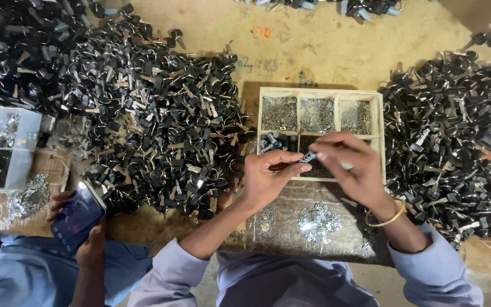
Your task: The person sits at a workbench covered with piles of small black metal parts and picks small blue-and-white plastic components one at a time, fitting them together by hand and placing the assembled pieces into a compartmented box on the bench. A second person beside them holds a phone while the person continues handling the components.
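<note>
Held piece: a small dark cylinder with a pale end (pixel 308 156), pinched between both hands above the front edge of the wooden tray, near the middle of the view.
Left hand (pixel 268 176): curled, thumb and fingers closed on the dark end of the small piece; the forearm runs in from the lower middle, in a pale blue sleeve.
Right hand (pixel 354 165): fingers bent down from above, tips closed on the pale end of the same piece; a gold bangle (pixel 386 219) sits on the wrist.
Wooden tray (pixel 377 113): a pale, shallow box split into compartments, directly under the hands. The three back compartments hold small silvery metal parts; a front left one holds a few dark and bluish pieces.
Work surface under the wrists: a board wrapped in shiny plastic (pixel 291 239), with loose silvery bits (pixel 318 220) scattered on it.
Left heap (pixel 143 113): a large pile of black-headed keys on rings, filling the table left of the tray and touching its side.
Right heap (pixel 455 136): a similar pile of black keys, just right of the tray.
Clear plastic box (pixel 4 148): at the far left edge, divided into sections.
Neighbour: another person's hand (pixel 80 227) at lower left, holding a dark phone (pixel 78 215).
</note>
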A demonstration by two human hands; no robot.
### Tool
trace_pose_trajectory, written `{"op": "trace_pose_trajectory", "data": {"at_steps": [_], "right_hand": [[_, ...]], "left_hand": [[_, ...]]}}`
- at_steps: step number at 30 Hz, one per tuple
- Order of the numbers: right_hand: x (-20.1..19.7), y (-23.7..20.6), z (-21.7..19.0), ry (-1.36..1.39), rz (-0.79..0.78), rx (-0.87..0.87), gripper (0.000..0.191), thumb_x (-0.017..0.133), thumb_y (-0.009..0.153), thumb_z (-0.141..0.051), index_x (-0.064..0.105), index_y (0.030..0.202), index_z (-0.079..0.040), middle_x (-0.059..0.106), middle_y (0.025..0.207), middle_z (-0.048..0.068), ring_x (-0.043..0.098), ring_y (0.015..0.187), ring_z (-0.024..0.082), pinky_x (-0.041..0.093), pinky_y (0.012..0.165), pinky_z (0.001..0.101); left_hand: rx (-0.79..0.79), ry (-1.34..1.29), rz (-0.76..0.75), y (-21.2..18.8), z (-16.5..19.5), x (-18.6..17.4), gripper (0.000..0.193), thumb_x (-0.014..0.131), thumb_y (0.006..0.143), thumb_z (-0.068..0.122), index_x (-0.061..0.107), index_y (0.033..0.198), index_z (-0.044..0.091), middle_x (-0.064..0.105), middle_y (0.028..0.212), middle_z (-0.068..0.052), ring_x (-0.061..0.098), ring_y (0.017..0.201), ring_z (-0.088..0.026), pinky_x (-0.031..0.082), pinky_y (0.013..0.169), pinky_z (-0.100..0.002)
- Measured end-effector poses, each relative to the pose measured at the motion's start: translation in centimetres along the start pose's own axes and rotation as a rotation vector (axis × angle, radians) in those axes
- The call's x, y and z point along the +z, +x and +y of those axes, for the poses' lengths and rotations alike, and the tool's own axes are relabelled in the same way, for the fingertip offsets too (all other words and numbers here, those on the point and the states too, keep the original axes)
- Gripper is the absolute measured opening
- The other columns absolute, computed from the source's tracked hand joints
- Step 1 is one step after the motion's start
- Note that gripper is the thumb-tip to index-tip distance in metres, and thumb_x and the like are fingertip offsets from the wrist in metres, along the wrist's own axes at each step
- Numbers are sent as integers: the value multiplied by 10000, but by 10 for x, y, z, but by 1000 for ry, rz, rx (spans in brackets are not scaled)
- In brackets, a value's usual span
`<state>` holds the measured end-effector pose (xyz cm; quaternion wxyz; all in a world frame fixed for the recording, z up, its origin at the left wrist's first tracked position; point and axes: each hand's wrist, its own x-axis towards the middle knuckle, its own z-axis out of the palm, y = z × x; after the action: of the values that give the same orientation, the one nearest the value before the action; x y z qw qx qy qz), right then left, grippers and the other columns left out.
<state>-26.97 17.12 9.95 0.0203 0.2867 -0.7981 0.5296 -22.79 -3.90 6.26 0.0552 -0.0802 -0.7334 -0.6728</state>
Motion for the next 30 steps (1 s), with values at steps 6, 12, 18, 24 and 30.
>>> {"op": "trace_pose_trajectory", "data": {"at_steps": [6, 12, 18, 24, 30], "right_hand": [[-4, 5, -1, -248, 34, 156, 236, 778, 873, 13, 791, 1093, -70, 722, 962, 68, 652, 763, 140, 503, 646, 261], [2, 0, 6, 48, 123, 198, 294, 721, 930, 32, 729, 1213, -48, 741, 1022, 58, 683, 872, 121, 548, 765, 240], [7, -11, 11, 486, 21, 294, 125, 668, 984, 66, 722, 1080, 9, 669, 1109, 64, 607, 886, 99, 513, 758, 244], [13, -13, 13, 605, -60, 354, 138, 652, 972, 53, 727, 1079, 9, 577, 1166, 52, 547, 804, 69, 470, 665, 235], [7, -5, 4, 399, -117, 287, 212, 667, 918, 56, 732, 1105, -18, 598, 1131, 31, 571, 794, 60, 458, 624, 217]], "left_hand": [[34, 2, -3, 0, -1, -1, 202, 823, 890, 67, 771, 1068, -12, 800, 990, -126, 795, 880, -175, 657, 768, -246], [28, -21, -19, 1, 0, -1, 193, 818, 892, 87, 770, 1059, 3, 799, 987, -115, 804, 880, -177, 670, 763, -249], [37, 34, -19, 1, 1, -2, 188, 830, 877, 84, 780, 1034, -6, 803, 964, -119, 800, 853, -170, 662, 746, -253], [-4, -13, -48, 0, 3, -2, 182, 814, 896, 85, 769, 1039, -17, 802, 970, -118, 796, 888, -154, 659, 769, -254], [-7, 9, -13, -1, 5, -3, 173, 824, 884, 71, 769, 1021, -19, 800, 964, -121, 791, 875, -144, 658, 753, -248]]}}
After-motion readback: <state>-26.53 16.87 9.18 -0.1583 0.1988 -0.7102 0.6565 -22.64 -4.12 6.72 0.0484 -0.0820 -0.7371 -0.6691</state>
